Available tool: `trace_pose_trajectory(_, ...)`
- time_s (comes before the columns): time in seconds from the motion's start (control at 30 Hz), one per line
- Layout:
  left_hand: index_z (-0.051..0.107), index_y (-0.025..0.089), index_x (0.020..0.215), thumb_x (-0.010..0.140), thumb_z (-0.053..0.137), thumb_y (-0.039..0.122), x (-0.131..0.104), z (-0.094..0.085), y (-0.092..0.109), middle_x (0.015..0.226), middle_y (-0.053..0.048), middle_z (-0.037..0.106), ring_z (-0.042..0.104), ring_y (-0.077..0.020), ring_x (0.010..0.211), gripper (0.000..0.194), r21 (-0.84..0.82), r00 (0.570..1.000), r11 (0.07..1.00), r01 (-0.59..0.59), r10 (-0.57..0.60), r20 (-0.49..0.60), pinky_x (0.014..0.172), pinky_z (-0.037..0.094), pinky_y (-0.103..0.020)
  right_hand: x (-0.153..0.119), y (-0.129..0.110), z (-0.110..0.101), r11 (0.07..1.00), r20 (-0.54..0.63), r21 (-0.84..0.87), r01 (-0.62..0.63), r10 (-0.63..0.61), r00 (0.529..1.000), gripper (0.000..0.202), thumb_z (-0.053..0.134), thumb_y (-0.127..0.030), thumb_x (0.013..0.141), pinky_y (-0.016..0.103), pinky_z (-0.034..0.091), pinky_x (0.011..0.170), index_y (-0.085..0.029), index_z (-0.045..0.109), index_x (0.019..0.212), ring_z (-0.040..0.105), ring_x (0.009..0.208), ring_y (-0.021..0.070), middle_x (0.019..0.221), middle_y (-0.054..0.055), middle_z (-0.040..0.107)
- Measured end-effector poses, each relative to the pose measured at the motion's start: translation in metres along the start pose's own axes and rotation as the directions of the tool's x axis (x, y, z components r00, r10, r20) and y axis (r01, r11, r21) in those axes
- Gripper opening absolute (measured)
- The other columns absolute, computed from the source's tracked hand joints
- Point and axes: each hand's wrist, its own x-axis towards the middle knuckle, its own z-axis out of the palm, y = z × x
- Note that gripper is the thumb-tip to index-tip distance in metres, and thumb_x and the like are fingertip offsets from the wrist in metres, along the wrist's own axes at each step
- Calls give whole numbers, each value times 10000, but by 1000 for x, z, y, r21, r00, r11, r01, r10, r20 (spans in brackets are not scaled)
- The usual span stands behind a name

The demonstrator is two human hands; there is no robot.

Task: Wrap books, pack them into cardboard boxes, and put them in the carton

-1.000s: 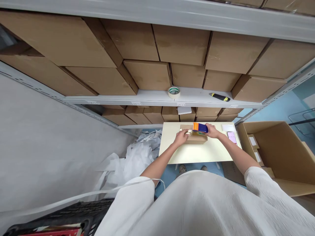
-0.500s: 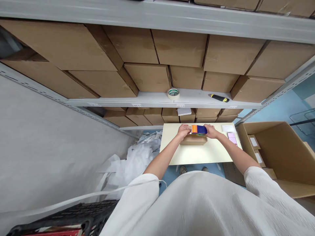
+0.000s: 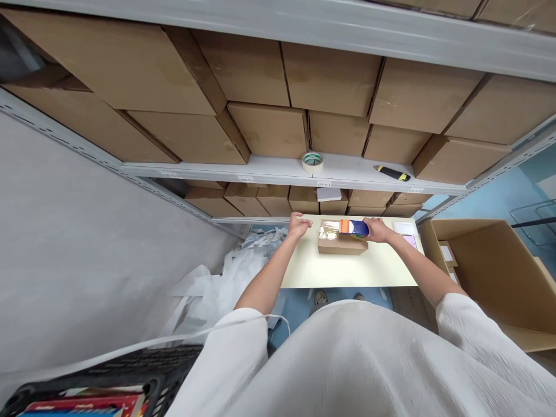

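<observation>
A small brown cardboard box (image 3: 342, 247) lies on the pale table (image 3: 304, 272). Shiny clear tape (image 3: 329, 229) covers the left part of its top. My right hand (image 3: 376, 230) grips a blue and orange tape dispenser (image 3: 354, 227), which rests on or just over the right part of the box top. Left of the box, and apart from it, my left hand (image 3: 299, 226) hovers over the table's left edge with fingers loosely apart and nothing visible in them.
A phone (image 3: 410, 240) and a white item (image 3: 403, 227) lie on the table's right. On the shelf are a tape roll (image 3: 312, 162), a utility knife (image 3: 392, 173) and several cartons (image 3: 267, 130). A large open carton (image 3: 499, 272) stands right; crumpled white wrapping (image 3: 234, 272) lies left.
My left hand has come away from the box and moved left, uncovering the shiny tape on its top. The dispenser in my right hand has barely moved. The view has shifted slightly.
</observation>
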Motion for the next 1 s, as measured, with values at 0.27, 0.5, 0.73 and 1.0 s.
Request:
trace_pose_trajectory(0.27, 524, 252, 1051, 686, 818, 139, 3, -5, -26, 764, 36, 683, 713, -185, 779, 483, -20, 999, 999, 39, -39, -15, 832, 544, -322, 2, -11, -6, 998, 6, -50, -44, 44, 999, 334, 718, -486, 926, 385, 410, 935, -231, 606, 1110, 671, 1040, 322, 1111, 130, 752)
trace_pose_trajectory(0.5, 582, 240, 1082, 688, 881, 243, 5, 6, -56, 781, 32, 669, 708, -186, 817, 495, -68, 998, 995, 67, -68, -9, 861, 557, -327, 5, -18, -8, 994, 20, -96, -51, 53, 998, 299, 730, -443, 922, 384, 406, 922, -235, 612, 1101, 654, 1028, 320, 1064, 115, 755)
trace_pose_trajectory(0.73, 582, 230, 1179, 773, 835, 225, -3, 38, -76, 959, -31, 728, 733, -199, 957, 478, -149, 988, 979, 142, -130, 83, 962, 551, -348, 8, -25, -9, 985, 28, -148, -93, 98, 995, 327, 724, -457, 940, 382, 403, 927, -227, 601, 1138, 650, 1062, 327, 1117, 135, 745)
trace_pose_trajectory(1.0, 617, 248, 1134, 869, 700, 225, -11, 31, -82, 1081, -50, 725, 722, -187, 1045, 279, -74, 999, 997, -27, 28, 15, 1014, 550, -325, 11, -28, -7, 981, 17, -163, -103, 107, 994, 390, 698, -573, 965, 387, 411, 909, -227, 607, 1121, 657, 1030, 327, 1101, 141, 748)
